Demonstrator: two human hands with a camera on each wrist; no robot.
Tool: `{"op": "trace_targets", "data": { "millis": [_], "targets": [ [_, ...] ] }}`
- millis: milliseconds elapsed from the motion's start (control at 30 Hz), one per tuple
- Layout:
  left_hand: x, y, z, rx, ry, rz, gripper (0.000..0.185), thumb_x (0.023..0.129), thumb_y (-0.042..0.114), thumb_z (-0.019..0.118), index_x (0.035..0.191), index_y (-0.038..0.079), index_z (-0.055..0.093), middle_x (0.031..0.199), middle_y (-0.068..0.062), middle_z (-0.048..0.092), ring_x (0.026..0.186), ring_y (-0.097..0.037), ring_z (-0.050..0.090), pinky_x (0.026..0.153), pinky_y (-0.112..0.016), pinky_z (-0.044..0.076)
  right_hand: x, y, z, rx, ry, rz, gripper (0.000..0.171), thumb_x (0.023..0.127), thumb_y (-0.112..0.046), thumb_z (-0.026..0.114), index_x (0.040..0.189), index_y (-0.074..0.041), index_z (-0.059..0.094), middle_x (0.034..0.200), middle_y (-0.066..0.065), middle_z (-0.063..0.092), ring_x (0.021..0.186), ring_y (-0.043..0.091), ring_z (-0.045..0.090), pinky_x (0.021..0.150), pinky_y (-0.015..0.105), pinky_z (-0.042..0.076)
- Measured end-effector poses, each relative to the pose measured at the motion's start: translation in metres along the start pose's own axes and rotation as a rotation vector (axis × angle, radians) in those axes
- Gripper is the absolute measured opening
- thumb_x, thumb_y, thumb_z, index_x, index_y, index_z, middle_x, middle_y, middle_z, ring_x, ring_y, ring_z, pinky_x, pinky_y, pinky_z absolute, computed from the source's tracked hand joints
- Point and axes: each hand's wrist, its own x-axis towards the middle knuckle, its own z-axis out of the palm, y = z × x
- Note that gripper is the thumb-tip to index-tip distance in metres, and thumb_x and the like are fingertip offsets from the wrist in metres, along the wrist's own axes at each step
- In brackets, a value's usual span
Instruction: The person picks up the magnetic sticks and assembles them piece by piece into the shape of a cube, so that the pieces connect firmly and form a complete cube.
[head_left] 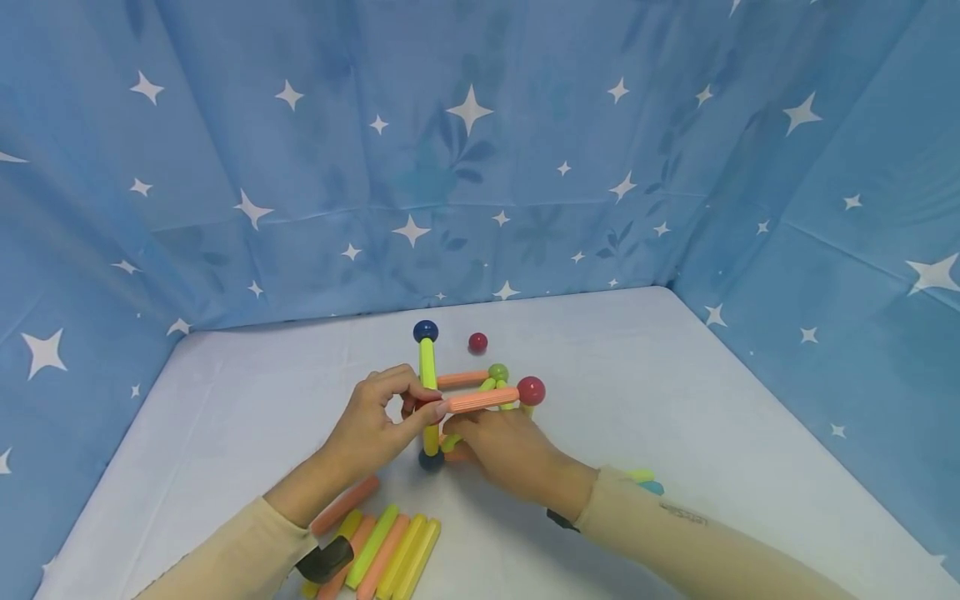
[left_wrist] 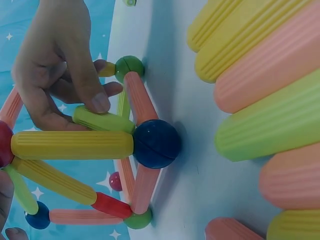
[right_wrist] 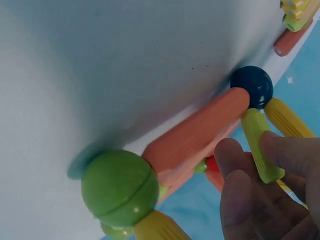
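A frame of magnetic rods and balls stands on the table. My left hand pinches its upper red ball, where a yellow rod and an orange rod meet. Low in the frame, my right hand pinches a short lime-green rod between thumb and fingers. That rod's far end meets the dark blue ball at the base. A green ball joins the same base by an orange rod. Another red ball caps the upper orange rod's right end.
Several loose yellow, orange and green rods lie near the table's front, beneath my left forearm. A loose red ball sits behind the frame. Beside my right sleeve lies a blue piece. A starry blue curtain surrounds the table.
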Motion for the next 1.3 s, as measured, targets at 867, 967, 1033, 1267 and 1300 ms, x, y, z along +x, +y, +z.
{"op": "trace_targets", "data": {
  "millis": [867, 967, 1033, 1267, 1300],
  "targets": [
    [0.001, 0.001, 0.0, -0.01, 0.024, 0.044, 0.01, 0.089, 0.02, 0.081, 0.088, 0.024, 0.072, 0.075, 0.012, 0.056, 0.068, -0.014, 0.053, 0.073, -0.034, 0.034, -0.024, -0.024, -0.005, -0.217, -0.036, -0.222, 0.024, 0.093, -0.037, 0.073, 0.109, -0.02, 0.067, 0.098, -0.006, 0.058, 0.067, 0.004, 0.05, 0.058, 0.013, 0.043],
    [0.0, 0.0, 0.0, -0.01, 0.026, 0.051, 0.012, 0.088, 0.018, 0.082, 0.087, 0.024, 0.071, 0.075, 0.011, 0.056, 0.068, -0.015, 0.052, 0.073, -0.034, 0.034, -0.026, -0.03, -0.001, -0.144, -0.082, -0.379, 0.024, 0.092, -0.035, 0.074, 0.113, -0.024, 0.069, 0.106, -0.01, 0.064, 0.086, 0.003, 0.059, 0.075, 0.015, 0.048],
    [0.0, 0.0, 0.0, -0.012, 0.026, 0.051, 0.013, 0.088, 0.018, 0.082, 0.087, 0.025, 0.071, 0.075, 0.012, 0.055, 0.068, -0.014, 0.052, 0.073, -0.034, 0.034, -0.027, -0.035, 0.003, -0.098, -0.113, -0.453, 0.022, 0.093, -0.031, 0.073, 0.115, -0.025, 0.07, 0.11, -0.011, 0.065, 0.091, 0.002, 0.061, 0.078, 0.014, 0.046],
    [0.001, -0.001, 0.0, -0.014, 0.019, 0.046, 0.012, 0.089, 0.02, 0.081, 0.087, 0.027, 0.071, 0.074, 0.014, 0.054, 0.069, -0.011, 0.051, 0.072, -0.034, 0.034, -0.031, -0.043, 0.01, -0.067, -0.195, -0.481, 0.009, 0.095, -0.029, 0.072, 0.104, -0.029, 0.07, 0.092, -0.015, 0.056, 0.073, -0.002, 0.046, 0.064, 0.013, 0.033],
    [0.001, -0.001, 0.0, -0.014, 0.017, 0.044, 0.012, 0.09, 0.021, 0.08, 0.087, 0.027, 0.07, 0.075, 0.014, 0.054, 0.069, -0.011, 0.051, 0.072, -0.034, 0.034, -0.032, -0.043, 0.01, -0.061, -0.215, -0.472, 0.009, 0.095, -0.03, 0.072, 0.104, -0.03, 0.07, 0.09, -0.016, 0.055, 0.072, -0.001, 0.044, 0.064, 0.013, 0.033]
  ]
}}
